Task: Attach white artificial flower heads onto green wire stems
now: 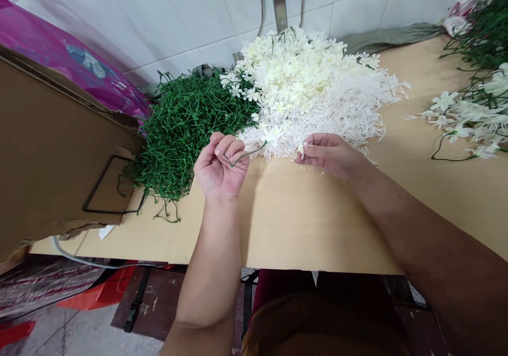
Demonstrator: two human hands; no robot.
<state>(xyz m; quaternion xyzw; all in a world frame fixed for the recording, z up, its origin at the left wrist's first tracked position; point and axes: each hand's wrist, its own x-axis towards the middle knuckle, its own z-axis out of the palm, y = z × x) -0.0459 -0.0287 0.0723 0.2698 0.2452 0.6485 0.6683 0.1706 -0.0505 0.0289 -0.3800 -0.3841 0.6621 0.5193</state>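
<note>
My left hand (223, 164) is closed on a thin green plastic stem (248, 155), which points right and carries a white artificial flower (273, 134) at its end. To the right, the fingertips of my right hand (331, 154) pinch a small cream-white flower piece (300, 149). The two hands are apart, above the front edge of a heap of white thread-like stamens (333, 110). Behind them rises a pile of loose cream flower heads (293, 65). A big tangle of green stems (186, 128) lies beside my left hand.
A cardboard box (51, 149) stands at the left, with a purple bag (87, 70) behind it. Several flowers on stems (468, 118) lie at the right, near more greenery (484, 33). The wooden table (301, 224) meets a tiled wall (190, 7).
</note>
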